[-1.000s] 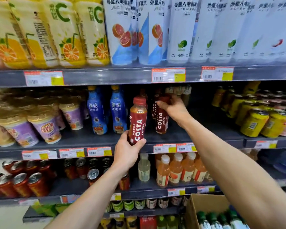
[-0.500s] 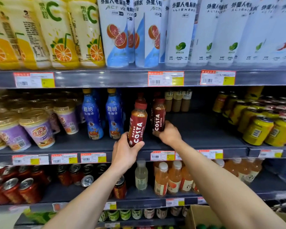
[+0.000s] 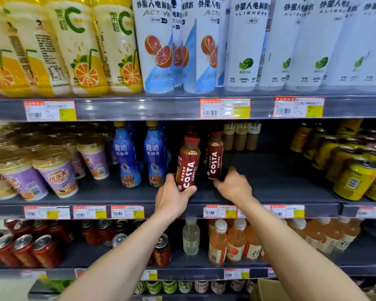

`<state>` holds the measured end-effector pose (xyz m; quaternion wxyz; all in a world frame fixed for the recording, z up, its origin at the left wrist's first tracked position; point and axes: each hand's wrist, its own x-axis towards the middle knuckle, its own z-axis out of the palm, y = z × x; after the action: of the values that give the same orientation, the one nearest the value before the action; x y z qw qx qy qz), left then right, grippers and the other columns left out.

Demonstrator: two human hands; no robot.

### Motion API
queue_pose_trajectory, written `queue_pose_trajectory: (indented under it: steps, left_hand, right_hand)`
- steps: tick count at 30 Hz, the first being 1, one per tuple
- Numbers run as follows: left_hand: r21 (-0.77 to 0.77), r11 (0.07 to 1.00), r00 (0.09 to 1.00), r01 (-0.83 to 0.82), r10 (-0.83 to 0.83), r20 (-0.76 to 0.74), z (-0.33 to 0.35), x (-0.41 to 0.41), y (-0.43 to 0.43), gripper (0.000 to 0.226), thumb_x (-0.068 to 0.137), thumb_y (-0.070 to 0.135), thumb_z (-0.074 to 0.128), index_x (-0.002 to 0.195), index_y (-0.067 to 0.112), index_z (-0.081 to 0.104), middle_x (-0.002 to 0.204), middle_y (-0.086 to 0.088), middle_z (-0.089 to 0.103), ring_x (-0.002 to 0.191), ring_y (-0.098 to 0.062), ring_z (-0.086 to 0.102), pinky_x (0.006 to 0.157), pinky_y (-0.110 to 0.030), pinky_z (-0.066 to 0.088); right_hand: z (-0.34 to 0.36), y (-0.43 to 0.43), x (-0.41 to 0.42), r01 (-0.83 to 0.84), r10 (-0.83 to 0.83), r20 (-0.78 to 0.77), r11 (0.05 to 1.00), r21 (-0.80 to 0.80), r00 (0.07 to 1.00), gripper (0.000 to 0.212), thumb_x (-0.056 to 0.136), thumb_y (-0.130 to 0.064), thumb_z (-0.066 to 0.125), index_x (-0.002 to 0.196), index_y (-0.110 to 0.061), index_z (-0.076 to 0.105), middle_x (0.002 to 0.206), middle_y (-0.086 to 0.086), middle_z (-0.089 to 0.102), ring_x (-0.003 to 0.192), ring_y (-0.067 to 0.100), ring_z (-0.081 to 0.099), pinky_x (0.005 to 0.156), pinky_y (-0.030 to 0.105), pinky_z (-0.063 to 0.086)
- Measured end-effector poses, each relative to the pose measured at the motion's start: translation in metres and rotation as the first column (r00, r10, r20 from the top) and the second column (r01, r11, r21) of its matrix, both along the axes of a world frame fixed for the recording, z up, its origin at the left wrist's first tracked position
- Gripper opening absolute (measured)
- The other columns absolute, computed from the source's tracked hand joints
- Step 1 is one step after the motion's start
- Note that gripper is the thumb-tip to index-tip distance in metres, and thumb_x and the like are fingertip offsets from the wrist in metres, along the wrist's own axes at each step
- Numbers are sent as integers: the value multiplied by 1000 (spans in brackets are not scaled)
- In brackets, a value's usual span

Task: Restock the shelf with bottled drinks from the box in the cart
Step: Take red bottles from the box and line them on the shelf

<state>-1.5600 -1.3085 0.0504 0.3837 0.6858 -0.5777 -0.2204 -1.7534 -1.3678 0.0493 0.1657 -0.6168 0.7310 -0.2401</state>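
Observation:
My left hand (image 3: 173,197) grips the lower part of a red-brown Costa coffee bottle (image 3: 188,164) and holds it slightly tilted at the front of the middle shelf (image 3: 280,185). A second Costa bottle (image 3: 214,155) stands upright on that shelf just to the right. My right hand (image 3: 233,185) is at this bottle's base with loosely bent fingers, the fingertips at most touching it. More Costa caps show dimly behind both bottles.
Blue coffee bottles (image 3: 127,157) stand left of the Costa bottles, purple cups (image 3: 57,172) farther left. Yellow cans (image 3: 354,177) fill the shelf's right end, with bare shelf between. Small Starbucks bottles (image 3: 241,135) stand at the back. A cardboard box corner (image 3: 267,290) shows at bottom right.
My right hand set the second Costa bottle upright on the shelf, slid down to its base and loosened its grip. My left hand brought its bottle closer to the shelf.

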Motion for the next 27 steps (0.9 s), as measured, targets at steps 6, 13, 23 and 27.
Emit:
queue_pose_trajectory:
  steps: [6, 13, 23, 27]
  left_hand:
    - [77, 997, 999, -19, 15, 49, 10, -15, -24, 54, 77, 44, 74, 112, 19, 42, 105, -5, 67, 98, -33, 64, 85, -45, 53]
    - [103, 993, 997, -53, 47, 60, 9, -17, -44, 63, 75, 52, 79, 117, 14, 52, 115, -7, 67, 108, -31, 62, 79, -33, 47]
    - [-12, 996, 993, -92, 93, 73, -1, -20, -44, 55, 79, 28, 82, 113, 12, 41, 113, -12, 65, 105, -35, 64, 78, -39, 52]
    - [2, 997, 993, -72, 71, 91, 0, -22, -49, 47, 85, 28, 75, 116, 12, 45, 113, -13, 66, 106, -36, 63, 84, -45, 53]
  right_hand:
    - [-16, 25, -2, -37, 14, -164, 990, -138, 986, 49, 89, -47, 59, 127, -16, 57, 122, 7, 65, 120, 32, 50, 88, 40, 46]
    - [-21, 25, -1, -66, 23, -228, 981, -181, 973, 40, 90, -45, 54, 118, -17, 62, 117, 5, 65, 113, 29, 52, 84, 40, 47]
    - [-8, -8, -3, -51, 52, -47, 998, 26, 998, 78, 72, -67, 72, 134, -24, 51, 136, 4, 51, 130, 30, 41, 96, 42, 43]
    - [-4, -21, 0, -34, 34, -10, 998, 47, 999, 86, 66, -71, 74, 132, -23, 49, 136, 4, 51, 131, 30, 42, 94, 41, 43]
